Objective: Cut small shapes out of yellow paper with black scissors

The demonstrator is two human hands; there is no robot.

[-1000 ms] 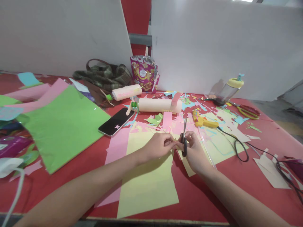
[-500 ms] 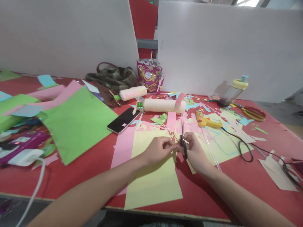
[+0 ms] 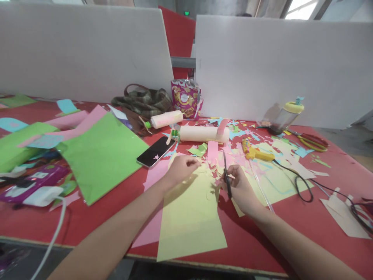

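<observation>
My right hand [image 3: 237, 184] is closed round black-handled scissors [image 3: 227, 181], their blades pointing away from me. Left of it, my left hand [image 3: 182, 169] hovers over a pale yellow sheet [image 3: 192, 221]; its fingertips are pinched together, and what lies between them is too small to tell. Small paper scraps [image 3: 214, 169] are scattered between and beyond the hands. Under the yellow sheet's left side lies a pink sheet [image 3: 147, 225]. A pink paper strip [image 3: 212, 151] lies in front of a cream paper-wrapped bottle [image 3: 201, 134] with a green neck.
A phone [image 3: 155, 151] with a pink star on it lies beside a large green sheet [image 3: 105, 155]. To the right are a yellow glue gun [image 3: 259, 153] with a black cord, larger scissors [image 3: 313, 142] and a clear jar [image 3: 287, 118]. A snack bag [image 3: 186, 99] stands at the back.
My left hand has parted from the right hand and moved left, over the yellow sheet. My right hand stays nearly in place with the scissors. The view has tilted slightly up.
</observation>
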